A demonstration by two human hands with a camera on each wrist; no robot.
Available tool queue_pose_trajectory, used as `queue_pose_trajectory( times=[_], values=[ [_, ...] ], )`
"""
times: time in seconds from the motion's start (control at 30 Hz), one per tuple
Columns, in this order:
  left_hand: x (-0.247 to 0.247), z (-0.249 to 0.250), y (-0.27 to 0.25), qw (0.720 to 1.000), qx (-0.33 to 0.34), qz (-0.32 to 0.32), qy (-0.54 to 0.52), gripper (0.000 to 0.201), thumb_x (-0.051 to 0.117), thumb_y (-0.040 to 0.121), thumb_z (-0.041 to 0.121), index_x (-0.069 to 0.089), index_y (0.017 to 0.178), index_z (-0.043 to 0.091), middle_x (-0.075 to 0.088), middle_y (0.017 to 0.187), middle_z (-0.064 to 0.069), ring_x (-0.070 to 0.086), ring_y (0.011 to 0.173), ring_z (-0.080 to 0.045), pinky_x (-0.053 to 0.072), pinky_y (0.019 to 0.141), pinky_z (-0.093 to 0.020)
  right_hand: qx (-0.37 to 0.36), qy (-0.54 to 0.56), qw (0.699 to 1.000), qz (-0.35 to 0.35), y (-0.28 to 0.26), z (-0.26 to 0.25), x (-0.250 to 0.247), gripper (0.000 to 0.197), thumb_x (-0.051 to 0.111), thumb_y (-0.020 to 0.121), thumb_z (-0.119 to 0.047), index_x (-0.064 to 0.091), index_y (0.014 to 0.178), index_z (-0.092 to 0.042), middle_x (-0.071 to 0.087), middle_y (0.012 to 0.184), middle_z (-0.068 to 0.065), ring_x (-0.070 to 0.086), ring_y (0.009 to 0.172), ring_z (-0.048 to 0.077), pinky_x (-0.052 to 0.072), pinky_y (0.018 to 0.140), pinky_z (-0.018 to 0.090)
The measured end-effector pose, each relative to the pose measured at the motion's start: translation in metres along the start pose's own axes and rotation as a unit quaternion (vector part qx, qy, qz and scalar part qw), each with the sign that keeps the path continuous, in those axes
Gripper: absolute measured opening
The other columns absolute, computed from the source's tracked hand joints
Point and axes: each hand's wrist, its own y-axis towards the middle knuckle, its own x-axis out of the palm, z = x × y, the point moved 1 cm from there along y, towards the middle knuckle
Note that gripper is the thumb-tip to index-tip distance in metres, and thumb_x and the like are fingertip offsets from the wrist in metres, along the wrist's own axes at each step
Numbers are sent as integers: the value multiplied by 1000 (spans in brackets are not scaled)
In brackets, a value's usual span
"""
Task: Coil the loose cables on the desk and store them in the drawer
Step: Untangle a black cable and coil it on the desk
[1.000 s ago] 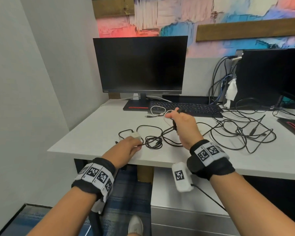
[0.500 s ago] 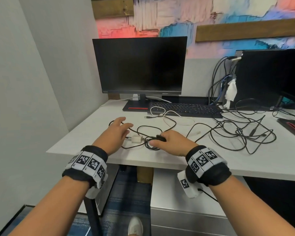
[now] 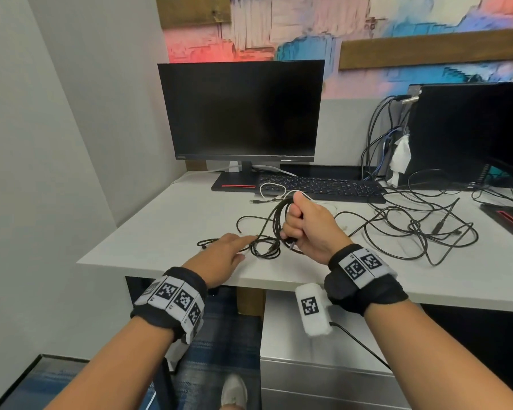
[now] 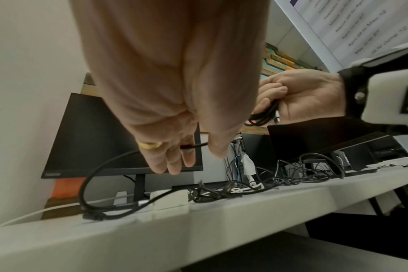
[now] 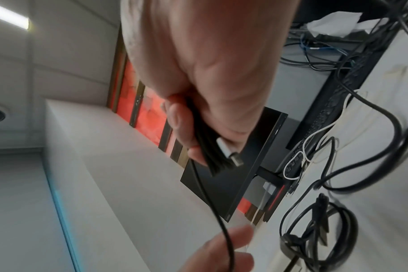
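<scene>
Item: black cable [image 3: 274, 220], part-coiled. Several loops are gathered and raised above the white table [image 3: 166, 232], clamped in the fist of the right hand [image 3: 307, 226]; the right wrist view shows the fingers curled tight round the bundled strands, with a metal plug end [image 5: 231, 154] jutting from the fist. Uncoiled tail: runs down from the loops to the left hand [image 3: 222, 255], which hovers low over the front edge of the table; the left wrist view shows the strand passing between thumb and fingers, the fingers mostly extended, a light guiding pinch rather than a firm clasp. Further tail lies in a small tangle [image 3: 261, 248] on the table just beside that hand, near a white adapter [image 4: 169, 199]. Outstanding: a large tangle of black cables [image 3: 421, 229] well to the right, untouched; a thin white cable [image 3: 274, 189] by the keyboard [image 3: 320, 184]. Drawer unit [image 3: 323, 377] under the table appears closed; nothing visibly stored. Progress, by estimate: early, first coil unfinished, remaining cables and all stowing still to do.
</scene>
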Motion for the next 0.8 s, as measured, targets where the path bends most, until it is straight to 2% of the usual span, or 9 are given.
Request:
queue_pose_trajectory(
  times=[0.13,0.2,0.27,0.33,0.4,0.47,0.57,0.63,0.8],
  values=[
    [7,5,1,999,1,-37,-2,50,39,100,20,26,147,31,40,139,-7,43,125,-22,32,106,-31,-5,87,995,49,4,0,-2,41,32,104,-31,37,66,-16,33,50,-2,30,41,11,36,59,30],
    [10,4,1,999,-3,-52,1,50,38,100,20,25,147,33,39,142,-7,40,128,-23,30,108,-33,-8,143,988,66,5,-1,-4,40,32,104,-30,39,68,-15,49,59,4,45,44,14,40,60,28],
    [12,2,0,998,-7,-64,5,50,38,100,20,25,146,35,38,143,-8,39,130,-24,30,111,-37,-13,200,977,72,5,-3,-5,39,31,104,-28,42,71,-12,67,83,17,68,64,21,51,66,29],
    [14,-1,0,998,-9,-70,6,50,38,100,21,26,146,36,35,145,-8,37,132,-25,28,112,-39,-31,227,970,79,6,-4,-5,36,33,104,-27,44,75,-9,65,111,23,70,94,28,56,81,34],
    [14,-2,0,998,-8,-68,5,49,39,100,21,27,145,36,35,146,-8,37,131,-25,29,112,-39,-48,217,970,101,8,-4,-5,31,37,103,-23,49,81,-5,57,124,24,61,115,30,48,100,41],
    [12,-2,-1,998,-5,-57,0,46,39,100,21,31,144,33,38,143,-9,42,127,-26,32,109,-36,-61,165,977,121,10,0,-5,26,42,102,-19,55,85,-4,60,113,17,60,108,21,40,108,44],
    [7,-4,-2,1000,-5,-28,-6,37,41,99,19,43,135,28,44,135,-8,48,118,-24,37,103,-34,-70,-7,986,151,6,1,-2,24,46,99,-23,65,88,-13,43,76,2,42,73,13,44,82,35],
    [4,-8,-2,1000,-16,-14,-9,30,42,99,20,47,128,27,46,130,-6,51,113,-23,39,100,-33,-66,-131,975,168,3,1,1,22,48,97,-28,66,93,-16,37,73,0,37,69,13,37,69,29],
    [-7,-14,-1,999,-21,37,-13,23,43,98,19,51,120,22,49,123,-7,53,103,-23,39,94,-29,-72,-319,936,133,4,6,5,22,46,96,-28,64,101,-17,50,84,0,46,76,12,38,66,29]
  ],
)
